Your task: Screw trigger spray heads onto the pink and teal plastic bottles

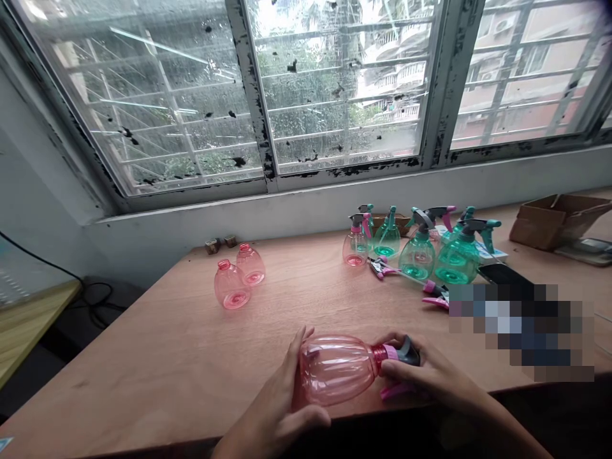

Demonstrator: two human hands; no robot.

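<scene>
- Between the hands, a pink bottle (339,370) lies on its side, neck toward the right; whether it touches the table (157,357) I can't tell
- The left hand (282,389) is spread wide against its base, thumb standing off
- The right hand (425,366) is closed round the spray head (406,352) at the neck
- I'd judge the step to be working that head at the neck (on or off, I couldn't say from here); the next move seems to call for a steady base and a wrist turn at the collar (389,352)
- The bottle is clear, glossy plastic, ribbed lengthwise and rounded; the head looks smooth, dark grey and pink
- Beyond the left hand stand two topless pink bottles (232,287); beyond the right, green bottles (456,261) with heads on
</scene>
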